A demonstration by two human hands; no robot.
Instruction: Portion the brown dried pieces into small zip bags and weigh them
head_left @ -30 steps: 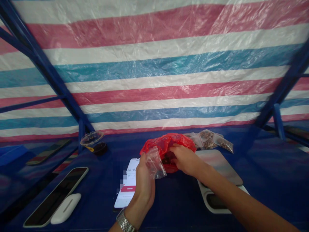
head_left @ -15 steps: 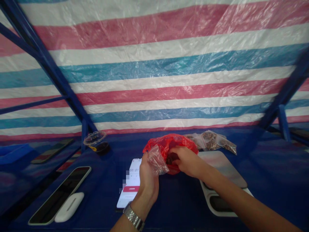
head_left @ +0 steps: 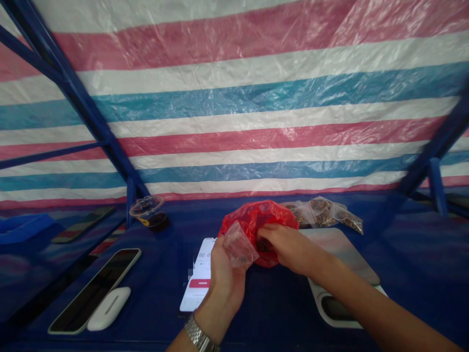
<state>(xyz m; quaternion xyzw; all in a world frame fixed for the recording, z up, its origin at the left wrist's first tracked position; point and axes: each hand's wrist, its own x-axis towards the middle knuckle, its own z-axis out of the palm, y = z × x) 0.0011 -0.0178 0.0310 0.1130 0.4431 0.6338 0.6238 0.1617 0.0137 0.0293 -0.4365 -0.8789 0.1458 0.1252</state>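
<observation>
My left hand [head_left: 224,276], a metal watch on its wrist, is closed on a small clear plastic bag [head_left: 240,246] held upright. My right hand [head_left: 287,247] reaches into the open mouth of a red plastic bag [head_left: 256,220] that holds dark brown pieces; its fingertips are hidden inside, pinched together. The red bag lies on the blue table [head_left: 164,298] just behind both hands. A lit phone [head_left: 200,283] with a red button on its screen lies flat under my left hand.
A white kitchen scale [head_left: 344,274] sits under my right forearm. Several small clear bags of brown pieces [head_left: 324,211] lie behind it. A dark phone [head_left: 93,291] and white case [head_left: 109,308] lie at left, a plastic cup [head_left: 148,212] farther back. Blue frame bars and a striped tarp stand behind.
The view has shifted slightly. My right hand has gone a little deeper into the red bag, and my left hand keeps the clear bag beside it.
</observation>
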